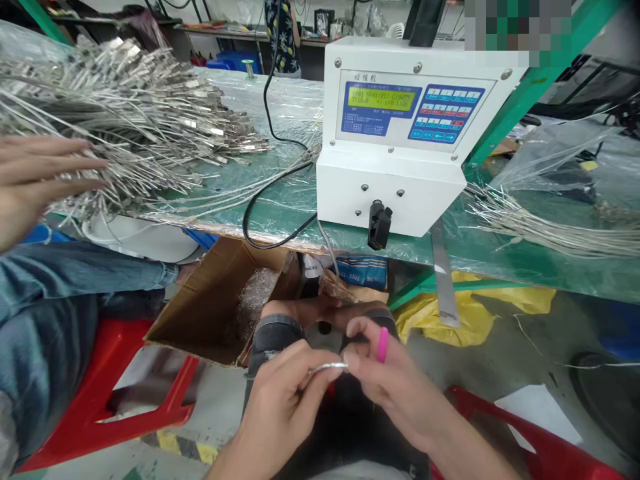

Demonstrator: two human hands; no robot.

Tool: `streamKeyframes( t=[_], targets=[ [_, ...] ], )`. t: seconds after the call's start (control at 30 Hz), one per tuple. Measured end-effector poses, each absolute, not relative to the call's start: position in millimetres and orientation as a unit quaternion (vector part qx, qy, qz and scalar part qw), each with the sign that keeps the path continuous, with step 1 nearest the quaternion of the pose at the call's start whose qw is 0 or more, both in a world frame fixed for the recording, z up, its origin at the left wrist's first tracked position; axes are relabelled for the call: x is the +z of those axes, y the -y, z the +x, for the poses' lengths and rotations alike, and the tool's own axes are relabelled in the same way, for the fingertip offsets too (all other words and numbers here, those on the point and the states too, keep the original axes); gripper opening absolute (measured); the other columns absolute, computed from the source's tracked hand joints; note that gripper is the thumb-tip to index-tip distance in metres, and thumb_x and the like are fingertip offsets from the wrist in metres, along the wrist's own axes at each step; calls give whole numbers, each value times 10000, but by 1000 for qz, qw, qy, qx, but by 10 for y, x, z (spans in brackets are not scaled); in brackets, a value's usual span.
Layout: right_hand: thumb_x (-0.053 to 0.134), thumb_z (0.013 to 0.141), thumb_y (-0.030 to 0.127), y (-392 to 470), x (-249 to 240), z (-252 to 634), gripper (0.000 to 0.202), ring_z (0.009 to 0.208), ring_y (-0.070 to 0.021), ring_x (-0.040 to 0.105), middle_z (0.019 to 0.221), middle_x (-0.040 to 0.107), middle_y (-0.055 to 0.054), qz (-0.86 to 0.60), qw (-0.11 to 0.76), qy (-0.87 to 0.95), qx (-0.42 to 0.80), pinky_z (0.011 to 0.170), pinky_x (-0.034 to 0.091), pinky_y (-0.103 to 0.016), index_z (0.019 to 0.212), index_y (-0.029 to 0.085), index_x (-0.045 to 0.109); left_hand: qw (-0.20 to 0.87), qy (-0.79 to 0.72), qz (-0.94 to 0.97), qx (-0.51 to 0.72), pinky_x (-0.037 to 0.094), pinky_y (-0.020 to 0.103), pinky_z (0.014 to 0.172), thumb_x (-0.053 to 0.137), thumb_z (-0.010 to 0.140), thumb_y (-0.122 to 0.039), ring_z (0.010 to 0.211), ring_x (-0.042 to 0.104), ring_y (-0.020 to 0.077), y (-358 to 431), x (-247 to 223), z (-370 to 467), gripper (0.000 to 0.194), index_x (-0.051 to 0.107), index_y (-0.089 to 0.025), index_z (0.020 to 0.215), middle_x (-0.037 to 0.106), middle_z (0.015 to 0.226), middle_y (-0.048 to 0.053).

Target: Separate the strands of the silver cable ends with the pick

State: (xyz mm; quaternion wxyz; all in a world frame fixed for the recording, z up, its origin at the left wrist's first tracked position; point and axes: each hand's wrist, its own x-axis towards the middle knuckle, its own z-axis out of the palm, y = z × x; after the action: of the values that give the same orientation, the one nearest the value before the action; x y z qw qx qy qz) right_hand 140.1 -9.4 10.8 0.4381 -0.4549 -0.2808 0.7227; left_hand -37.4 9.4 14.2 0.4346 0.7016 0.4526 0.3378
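Note:
Low in the head view, over my lap, my left hand (pixel 287 390) pinches a thin silvery cable (pixel 327 366) between thumb and fingers. My right hand (pixel 383 370) has its thumb and fingertips closed on the cable's right end, and a pink band (pixel 383 344) sits round one finger. The rest of the cable is hidden by my hands. Beyond them, on the bench, stands a white wire-twisting machine (pixel 393 133) with a lit yellow-green display, a keypad and a black clamp (pixel 379 225) on its front.
A big heap of cables with metal plugs (pixel 150 100) covers the bench's left, with a co-worker's hand (pixel 45 177) beside it. More cables (pixel 555 230) lie right. A metal ruler (pixel 444 277) juts over the edge. Below are a cardboard box (pixel 200 307) and red stools (pixel 115 380).

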Motion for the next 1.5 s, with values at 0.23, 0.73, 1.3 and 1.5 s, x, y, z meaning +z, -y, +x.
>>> streamKeyframes(
  t=[0.23,0.73,1.3,1.5],
  targets=[
    [693,873,274,142,100,1443,205,548,-39,436,833,603,21,-526,501,411,550,460,324,-148,994,220,538,546,-529,560,330,301,172,526,630,865,-418,540,374,57,-83,144,-302,309,633,-178,670,461,594,-54],
    [546,946,104,-34,53,1591,132,632,-122,617,969,759,-50,-313,438,842,41,535,384,-275,1042,185,584,688,-503,437,288,223,195,510,677,775,-579,524,281,60,-124,198,-369,438,570,-172,655,381,554,-68],
    [769,757,499,-134,92,1448,383,580,-102,523,773,618,-26,-592,476,407,508,501,428,-181,917,206,582,656,-512,221,508,152,184,444,707,797,-448,477,134,45,-204,89,-726,374,479,-202,631,223,505,-116],
    [633,907,217,-314,48,1136,173,842,-149,637,1045,677,-48,-459,426,722,294,759,534,-254,1076,250,646,736,-464,146,471,113,176,410,753,752,-409,463,72,29,-209,60,-634,426,381,-226,654,180,532,-136]
  ],
)
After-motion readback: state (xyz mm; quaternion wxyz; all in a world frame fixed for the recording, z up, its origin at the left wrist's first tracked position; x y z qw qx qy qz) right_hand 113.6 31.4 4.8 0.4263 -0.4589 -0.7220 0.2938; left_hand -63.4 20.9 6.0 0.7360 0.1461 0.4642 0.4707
